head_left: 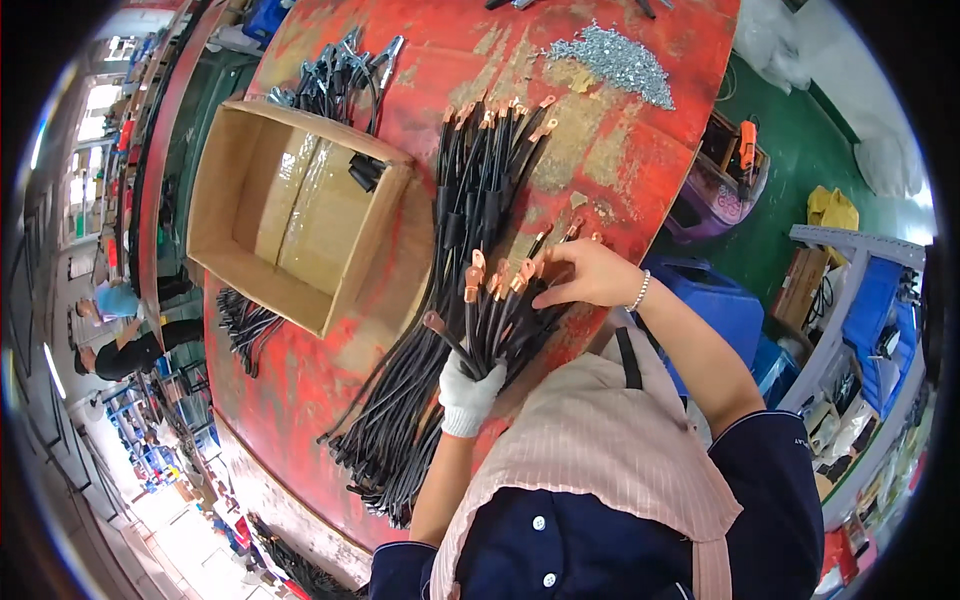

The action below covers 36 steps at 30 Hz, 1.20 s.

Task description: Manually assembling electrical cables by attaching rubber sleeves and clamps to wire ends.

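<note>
My left hand (470,392), in a white glove, is closed around a bunch of black cables (485,335) with copper lugs (474,280) on their upper ends. Just right of those lugs is my bare right hand (590,274), its thumb and index finger curved and apart, their tips close to the copper ends. Whether they touch a lug is hard to see. A larger pile of black cables (400,440) lies beneath and left of my gloved hand. Beyond it, more lug-ended cables (485,160) lie with black sleeves on them.
An open cardboard box (225,190) stands left on the worn red table (400,80), holding a few black pieces (367,170). Behind it lie cables with metal clamps (345,75). Small silvery parts (610,62) are heaped far right. A blue bin (700,320) stands beside the table.
</note>
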Available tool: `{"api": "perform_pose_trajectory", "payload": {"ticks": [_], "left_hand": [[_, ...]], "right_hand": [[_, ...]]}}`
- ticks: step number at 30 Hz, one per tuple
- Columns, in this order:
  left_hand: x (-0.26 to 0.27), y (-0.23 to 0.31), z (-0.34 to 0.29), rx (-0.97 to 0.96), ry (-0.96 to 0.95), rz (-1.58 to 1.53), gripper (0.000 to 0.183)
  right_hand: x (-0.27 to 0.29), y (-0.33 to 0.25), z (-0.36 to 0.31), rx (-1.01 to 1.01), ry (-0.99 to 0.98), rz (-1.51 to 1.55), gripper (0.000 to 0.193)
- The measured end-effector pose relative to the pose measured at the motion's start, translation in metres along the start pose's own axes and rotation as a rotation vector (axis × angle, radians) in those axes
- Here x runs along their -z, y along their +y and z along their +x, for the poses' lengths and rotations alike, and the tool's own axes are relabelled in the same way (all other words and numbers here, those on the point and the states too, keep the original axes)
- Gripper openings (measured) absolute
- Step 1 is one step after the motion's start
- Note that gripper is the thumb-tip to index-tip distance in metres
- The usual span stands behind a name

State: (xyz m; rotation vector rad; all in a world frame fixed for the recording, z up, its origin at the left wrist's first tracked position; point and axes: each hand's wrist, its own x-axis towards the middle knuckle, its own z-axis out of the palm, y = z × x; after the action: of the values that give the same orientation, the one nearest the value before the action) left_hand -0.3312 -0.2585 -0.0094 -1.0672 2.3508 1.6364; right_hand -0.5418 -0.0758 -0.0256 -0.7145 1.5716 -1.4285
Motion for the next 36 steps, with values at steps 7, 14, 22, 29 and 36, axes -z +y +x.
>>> {"api": "perform_pose_trajectory", "payload": {"ticks": [7, 14, 22, 29, 36], "left_hand": [[0.011, 0.007, 0.006, 0.046, -0.118, -0.169, 0.023], [0.017, -0.008, 0.020, 0.118, -0.145, -0.223, 0.025], [0.003, -0.009, 0.031, 0.025, -0.098, -0.247, 0.023], [-0.010, -0.028, 0.041, 0.020, -0.190, 0.211, 0.046], [-0.031, -0.060, 0.054, 0.003, -0.299, 0.260, 0.041]], "right_hand": [[0.012, 0.031, -0.012, -0.220, -0.008, 0.157, 0.028], [0.025, 0.073, 0.009, -0.131, -0.059, 0.033, 0.026], [0.016, 0.035, 0.029, -0.129, 0.084, -0.919, 0.046], [0.043, -0.072, 0.119, 0.373, 0.504, -0.721, 0.029], [-0.052, -0.115, 0.328, 0.390, -0.245, -1.437, 0.021]]}}
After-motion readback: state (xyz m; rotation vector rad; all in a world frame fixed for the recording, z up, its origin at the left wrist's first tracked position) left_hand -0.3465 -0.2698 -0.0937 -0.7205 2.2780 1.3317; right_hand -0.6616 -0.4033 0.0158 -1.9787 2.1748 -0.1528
